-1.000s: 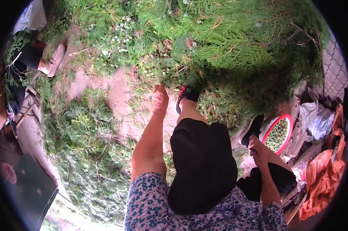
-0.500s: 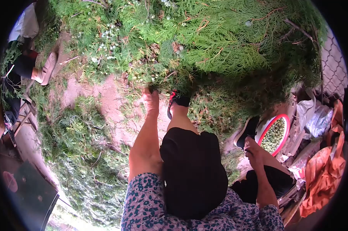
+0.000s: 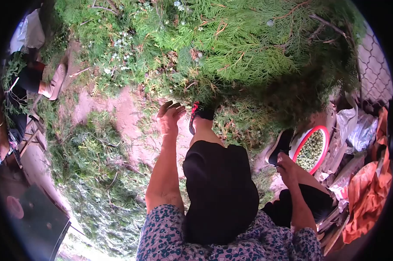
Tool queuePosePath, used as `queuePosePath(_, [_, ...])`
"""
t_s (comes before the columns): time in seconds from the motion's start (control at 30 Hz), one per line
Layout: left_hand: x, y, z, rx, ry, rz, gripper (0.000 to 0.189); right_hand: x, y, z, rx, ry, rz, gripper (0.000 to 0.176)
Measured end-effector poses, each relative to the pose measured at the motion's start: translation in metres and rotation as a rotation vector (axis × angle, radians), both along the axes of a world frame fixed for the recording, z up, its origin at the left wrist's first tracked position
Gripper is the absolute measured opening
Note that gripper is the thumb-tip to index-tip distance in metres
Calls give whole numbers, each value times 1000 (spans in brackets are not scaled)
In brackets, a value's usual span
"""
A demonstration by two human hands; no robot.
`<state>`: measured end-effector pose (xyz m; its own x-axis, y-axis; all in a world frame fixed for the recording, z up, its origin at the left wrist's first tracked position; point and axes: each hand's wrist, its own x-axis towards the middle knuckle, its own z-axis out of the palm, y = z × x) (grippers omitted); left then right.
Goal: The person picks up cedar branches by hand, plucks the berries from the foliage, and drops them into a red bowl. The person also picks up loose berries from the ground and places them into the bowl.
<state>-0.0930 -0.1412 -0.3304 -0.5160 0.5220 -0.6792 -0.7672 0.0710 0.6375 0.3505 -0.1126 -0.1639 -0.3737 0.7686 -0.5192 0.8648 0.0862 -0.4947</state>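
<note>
My left hand [image 3: 170,116] is stretched forward over the ground, fingers apart and nothing seen in it. Just ahead of it lies a heap of green conifer branches [image 3: 248,48] bearing small pale green cones [image 3: 120,41]. On the right, my right hand [image 3: 287,170] is closed beside my lower leg, near my dark shoe [image 3: 280,145]. What its fingers hold, if anything, is hidden. Close to that hand stands a white basin with a red rim [image 3: 325,141], filled with small green cones [image 3: 310,151].
More cut branches [image 3: 105,174] cover the ground at left. Another person's shoe [image 3: 57,81] and arm [image 3: 1,130] show at the far left, by a wooden stool [image 3: 31,132]. Plastic bags [image 3: 361,130] and an orange cloth [image 3: 368,191] lie at right. A dark green board [image 3: 40,222] is at lower left.
My left hand has drawn slightly back from the branches, and its fingers have gone from curled to spread. My right hand stays by my leg with little movement.
</note>
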Motion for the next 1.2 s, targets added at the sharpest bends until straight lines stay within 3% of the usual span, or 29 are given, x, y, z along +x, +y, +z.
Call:
queuePosePath(0.07, [-7, -6, 23, 130, -95, 75, 29, 7, -1, -10, 57, 32, 50, 15])
queuePosePath(0.13, [-23, -16, 31, 242, -149, 13, 24, 2, 1, -7, 113, 54, 92, 15])
queuePosePath(0.2, [-34, -22, 43, 439, -207, -19, 22, -11, 1, 5, 5, 40, 44, 15])
queuePosePath(0.33, [-24, 6, 126, 396, -153, -121, 38, -24, 1, 15, -7, 44, -91, 13])
queuePosePath(0.4, [-11, 23, 168, 535, -222, -218, 45, -35, 4, 22, 65, 89, -90, 14])
queuePosePath(0.47, [5, 40, 208, 543, -143, -380, 57, -56, 8, 35, -155, 248, -393, 18])
queuePosePath(0.63, [65, 67, 307, 479, 243, -883, 61, -147, 25, 88, -505, 856, -836, 27])
queuePosePath(0.7, [100, 68, 336, 483, 295, -1022, 61, -168, 29, 115, -703, 1233, -959, 34])
queuePosePath(0.73, [116, 66, 348, 446, 376, -1174, 55, -171, 30, 109, -788, 1490, -895, 37])
queuePosePath(0.8, [148, 66, 358, 431, 456, -1348, 50, -162, 31, 131, -785, 1700, -943, 38])
queuePosePath(0.87, [174, 64, 361, 661, 904, -1469, 49, -147, 28, 132, -791, 1811, -1147, 39])
queuePosePath(1.0, [217, 66, 364, 784, 1020, -1637, 44, -105, 16, 119, -722, 1930, -1202, 41])
queuePosePath(1.1, [234, 79, 358, 760, 1057, -1608, 37, -69, 1, 113, -421, 1535, -1334, 40])
queuePosePath(1.2, [240, 91, 343, 613, 905, -1561, 33, -14, -3, 70, -265, 1507, -1687, 35])
